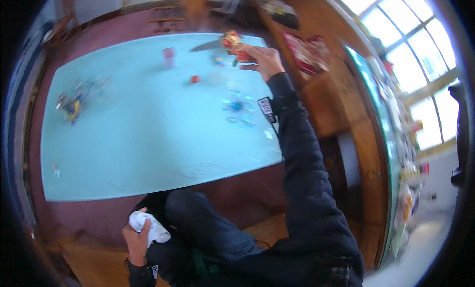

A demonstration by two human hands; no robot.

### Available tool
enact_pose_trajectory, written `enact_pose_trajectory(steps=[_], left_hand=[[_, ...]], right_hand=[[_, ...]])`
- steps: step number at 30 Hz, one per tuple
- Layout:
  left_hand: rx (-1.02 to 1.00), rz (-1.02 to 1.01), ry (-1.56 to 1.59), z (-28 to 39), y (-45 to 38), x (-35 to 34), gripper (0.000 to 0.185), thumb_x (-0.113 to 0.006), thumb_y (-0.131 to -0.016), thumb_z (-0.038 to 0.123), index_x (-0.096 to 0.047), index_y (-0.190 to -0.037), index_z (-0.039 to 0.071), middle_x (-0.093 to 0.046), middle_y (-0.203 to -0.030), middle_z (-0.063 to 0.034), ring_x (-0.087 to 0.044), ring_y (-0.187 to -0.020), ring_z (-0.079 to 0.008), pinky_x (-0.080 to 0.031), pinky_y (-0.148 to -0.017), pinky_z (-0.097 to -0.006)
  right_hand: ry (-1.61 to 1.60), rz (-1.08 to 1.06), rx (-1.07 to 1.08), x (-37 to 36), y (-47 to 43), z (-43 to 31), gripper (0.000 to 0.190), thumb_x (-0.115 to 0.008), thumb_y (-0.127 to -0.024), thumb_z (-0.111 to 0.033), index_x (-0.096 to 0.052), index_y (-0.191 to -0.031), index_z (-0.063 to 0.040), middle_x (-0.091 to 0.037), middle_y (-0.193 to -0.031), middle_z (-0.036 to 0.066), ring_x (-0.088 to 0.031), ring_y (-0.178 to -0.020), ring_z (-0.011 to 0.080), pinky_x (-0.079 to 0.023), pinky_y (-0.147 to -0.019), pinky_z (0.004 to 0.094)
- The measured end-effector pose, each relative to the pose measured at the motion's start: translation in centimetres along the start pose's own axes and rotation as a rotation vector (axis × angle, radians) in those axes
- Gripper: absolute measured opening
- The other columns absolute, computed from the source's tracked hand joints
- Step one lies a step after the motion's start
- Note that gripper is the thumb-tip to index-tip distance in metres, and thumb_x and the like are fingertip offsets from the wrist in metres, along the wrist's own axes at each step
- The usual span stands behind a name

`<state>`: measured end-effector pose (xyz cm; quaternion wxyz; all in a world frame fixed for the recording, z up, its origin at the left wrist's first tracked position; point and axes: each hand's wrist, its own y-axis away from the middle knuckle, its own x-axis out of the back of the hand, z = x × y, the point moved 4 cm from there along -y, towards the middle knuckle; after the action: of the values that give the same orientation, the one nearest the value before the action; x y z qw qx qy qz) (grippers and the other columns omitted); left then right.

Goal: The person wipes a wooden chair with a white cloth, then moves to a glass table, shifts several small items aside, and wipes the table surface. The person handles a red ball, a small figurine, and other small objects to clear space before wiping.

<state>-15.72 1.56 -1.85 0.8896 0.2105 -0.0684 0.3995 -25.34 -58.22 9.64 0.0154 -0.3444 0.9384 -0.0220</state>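
Note:
My right hand (261, 60) reaches to the far right corner of the table and grips a red and gold ornament (231, 41), blurred, perhaps a small figurine. It is held over the table's far edge, with a dark shadow (206, 46) to its left. In my left hand (136, 240), low by my lap, a crumpled white cloth (150, 227) is bunched between thumb and fingers. A pale blue table (148, 138) with a glossy top spreads before me.
A pink cup (168, 58) and a small red object (195, 79) stand towards the back. A clear and blue glass-like piece (238, 106) lies at right. Blurred shiny ornaments (70, 107) sit at left. Beyond the right edge is a wooden cabinet (323, 105).

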Motion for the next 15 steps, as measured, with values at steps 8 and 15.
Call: enact_pose_trajectory(steps=[8,15], left_hand=[[-0.14,-0.022,-0.134,0.0,0.8,1.2,0.035,-0.069,-0.1,0.026,-0.07,-0.121,-0.001,-0.072,-0.101,-0.0088,-0.067,-0.086,-0.0156,-0.052,-0.074,-0.0316],[-0.126,0.077,-0.264,-2.1,-1.1,2.5,0.04,-0.069,-0.099,0.038,-0.069,-0.1,-0.002,-0.066,-0.074,-0.0064,-0.06,-0.05,-0.0143,-0.042,-0.035,-0.0294]], right_hand=[[0.093,0.306,0.137,19.6,17.4,-13.1,0.035,-0.073,-0.097,-0.021,-0.07,-0.118,0.007,-0.072,-0.111,0.018,-0.074,-0.092,0.024,-0.066,-0.073,0.0374],[0.286,0.736,0.132,40.2,34.1,-19.7,0.043,-0.072,-0.097,-0.024,-0.065,-0.123,0.01,-0.072,-0.107,0.02,-0.075,-0.086,0.0248,-0.067,-0.07,0.0345]])
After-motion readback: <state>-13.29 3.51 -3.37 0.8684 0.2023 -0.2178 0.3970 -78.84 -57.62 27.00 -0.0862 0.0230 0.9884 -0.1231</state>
